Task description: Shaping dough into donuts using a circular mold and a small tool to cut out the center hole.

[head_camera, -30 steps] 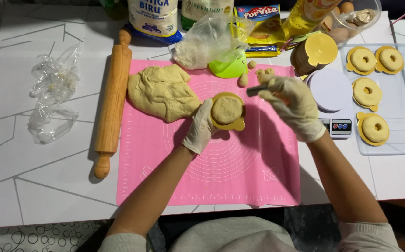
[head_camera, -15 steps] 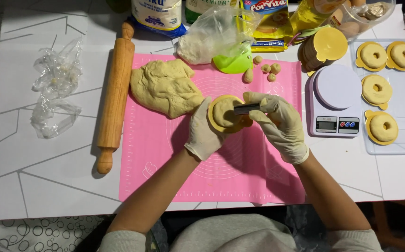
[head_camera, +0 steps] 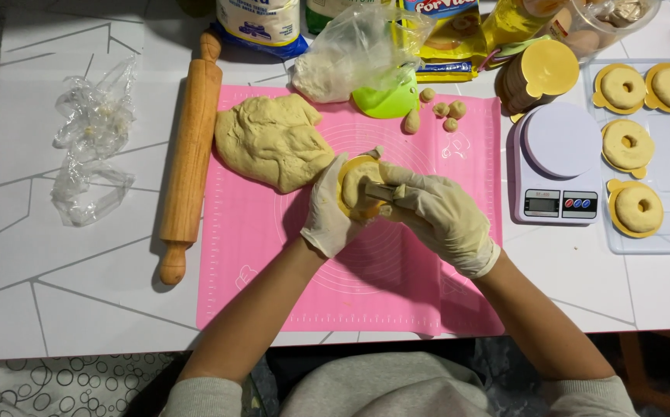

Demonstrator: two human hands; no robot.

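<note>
Dough disc on yellow mould, held mid-mat

Dough disc [head_camera: 358, 184] sits on a yellow mould [head_camera: 350, 208] above the pink mat [head_camera: 397, 286]. Gloved left hand [head_camera: 329, 212] cups the mould; gloved right hand [head_camera: 439, 216] grips a small, possibly metal, cutter [head_camera: 381, 191] against the dough. Far edge: blue-and-white bag [head_camera: 262, 23], clear flour bag [head_camera: 343, 58], yellow packet [head_camera: 443, 35].

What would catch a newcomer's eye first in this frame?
The two gloved hands meeting mid-mat: the left hand cups a round dough piece on a yellow disc while the right hand presses a small metal cutter into it. Left of them lie a big lump of pale dough and a wooden rolling pin.
</note>
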